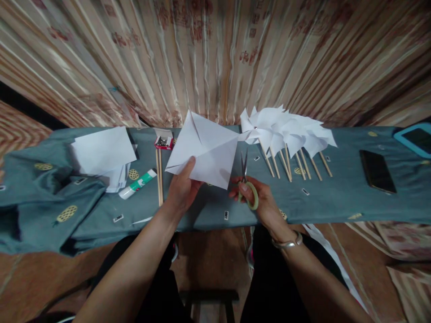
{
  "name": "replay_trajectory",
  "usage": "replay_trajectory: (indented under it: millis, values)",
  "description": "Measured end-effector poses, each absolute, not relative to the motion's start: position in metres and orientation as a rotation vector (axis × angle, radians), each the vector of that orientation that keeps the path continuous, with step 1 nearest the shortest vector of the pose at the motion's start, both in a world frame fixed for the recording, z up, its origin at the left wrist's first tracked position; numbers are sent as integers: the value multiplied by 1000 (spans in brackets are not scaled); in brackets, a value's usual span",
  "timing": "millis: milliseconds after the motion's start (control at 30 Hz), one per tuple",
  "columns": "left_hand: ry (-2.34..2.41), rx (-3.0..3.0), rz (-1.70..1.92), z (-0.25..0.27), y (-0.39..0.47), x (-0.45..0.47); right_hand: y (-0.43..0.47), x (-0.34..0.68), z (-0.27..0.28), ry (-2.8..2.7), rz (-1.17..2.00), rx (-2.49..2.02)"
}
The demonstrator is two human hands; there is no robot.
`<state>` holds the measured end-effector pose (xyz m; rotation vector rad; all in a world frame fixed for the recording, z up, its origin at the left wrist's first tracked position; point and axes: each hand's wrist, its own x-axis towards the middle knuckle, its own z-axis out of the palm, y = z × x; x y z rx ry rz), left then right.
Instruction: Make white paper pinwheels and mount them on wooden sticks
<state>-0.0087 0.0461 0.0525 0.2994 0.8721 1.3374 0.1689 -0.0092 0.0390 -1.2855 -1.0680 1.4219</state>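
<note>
A square sheet of white paper (pixel 212 152) is pinched in my left hand (pixel 183 186), thumb on top and fingers beneath. Slits run inward from its top and left corners, and crease lines show across it. My right hand (pixel 254 193) grips a pair of scissors (pixel 249 186) by the pale green handles. Their metal blades point up and stand slightly apart, just right of the paper and not touching it. Beyond them, several white paper pinwheels (pixel 283 128) on wooden sticks lie overlapping on the table.
The table has a grey-green cloth (pixel 336 193). Left lie a stack of white paper (pixel 104 150), a glue stick (pixel 138 184), wooden sticks (pixel 159 177) and a red box (pixel 164 141) of small metal pieces. A dark phone (pixel 377 171) and a blue-edged device (pixel 414 139) lie right. A curtain (pixel 215 58) hangs behind.
</note>
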Motion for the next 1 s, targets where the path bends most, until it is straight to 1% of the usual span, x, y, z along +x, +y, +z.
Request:
replay_trajectory:
  millis: [200,300,1000]
  values:
    - [891,335,1423,64,52,-19,-31,175,42,-1359,1729,-1253]
    - [899,393,1400,63,51,-17,-34,177,42,-1426,1795,-1250]
    - [920,388,1304,60,44,-6,-33,175,46,-1388,1792,-1267]
